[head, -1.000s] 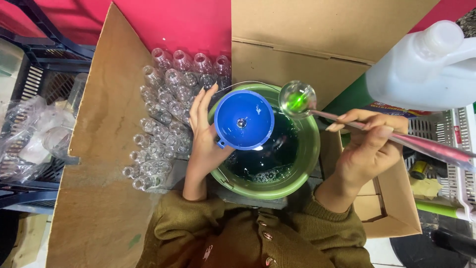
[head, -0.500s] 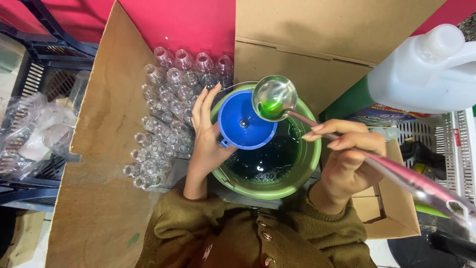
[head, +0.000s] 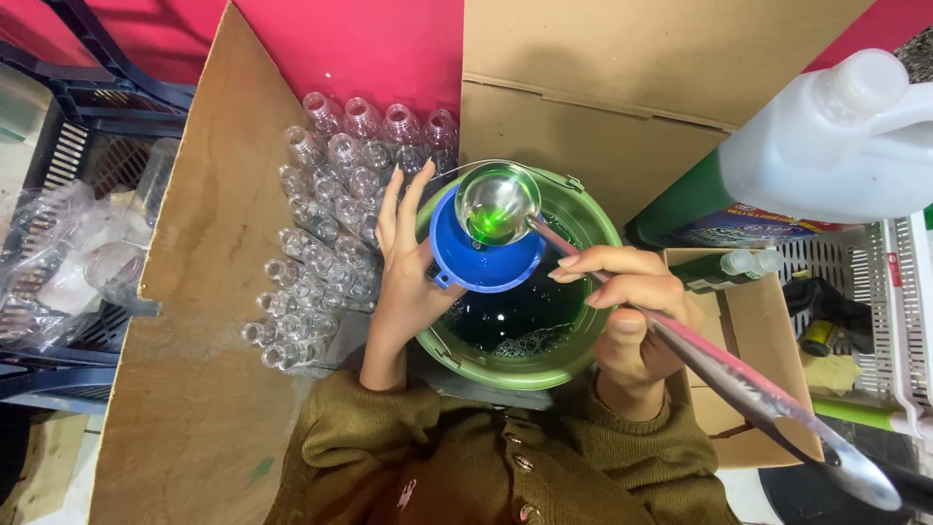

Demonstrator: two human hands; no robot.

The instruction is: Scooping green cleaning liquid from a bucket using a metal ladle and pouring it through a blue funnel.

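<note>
A smooth blue plastic funnel (head: 483, 255), round with a small tab handle on its near left rim, is held over a green bucket (head: 583, 355). The left hand (head: 408, 277) is curled against the funnel's left side, fingers stretched upward along the rim; whatever the funnel sits in is hidden beneath it. A shiny metal ladle (head: 498, 202) with a round bowl is poised level above the funnel's far edge, and a little bright green liquid is pooled in the bowl. The ladle's long handle, pinkish along the shaft and bare metal at the end, is grasped firmly by the right hand (head: 630, 316), with the thumb laid on top, and runs off toward the near right.

Dark green liquid with a patch of foam at the near side is seen inside the bucket, which has a thin wire bail at its far rim.

To the left of the bucket, many small clear plastic bottles (head: 326, 224), uncapped, are packed in a cardboard box. A large white jug (head: 836, 146) lies at the far right, with a cardboard flap behind the bucket. A smaller open carton (head: 748, 331) stands at the right, beside a white wire basket (head: 899, 321). Olive knitted sleeves cover both forearms.
</note>
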